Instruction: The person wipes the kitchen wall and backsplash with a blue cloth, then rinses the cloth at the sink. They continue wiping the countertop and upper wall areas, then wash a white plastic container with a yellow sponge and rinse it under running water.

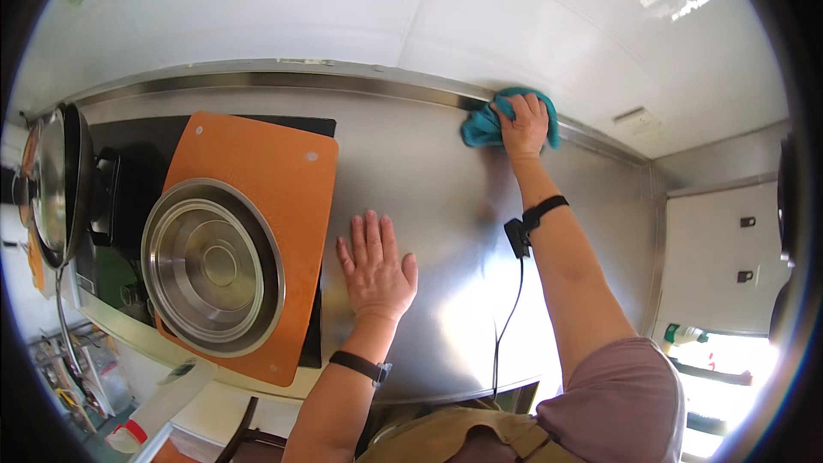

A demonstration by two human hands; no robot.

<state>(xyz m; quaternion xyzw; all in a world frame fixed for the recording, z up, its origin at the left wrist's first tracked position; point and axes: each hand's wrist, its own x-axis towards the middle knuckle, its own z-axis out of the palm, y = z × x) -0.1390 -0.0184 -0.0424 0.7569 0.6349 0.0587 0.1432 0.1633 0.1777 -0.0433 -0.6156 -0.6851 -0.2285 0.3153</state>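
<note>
A teal cloth (483,127) is bunched under my right hand (526,127), which presses it against the metal ledge where the stainless steel counter (411,161) meets the white wall. Part of the cloth is hidden beneath my fingers. My left hand (378,276) lies palm down on the counter with its fingers apart and nothing in it. Just left of that hand is an orange cutting board (299,206), set over a black cooktop (289,122). Nested stainless steel bowls (218,263) stand on the board.
A pan with a lid (61,186) stands at the far left on the cooktop. A wall outlet (636,121) is at the upper right. From a strap on my right wrist, a black cable (511,318) hangs across the counter. Utensils (74,386) are low at the left.
</note>
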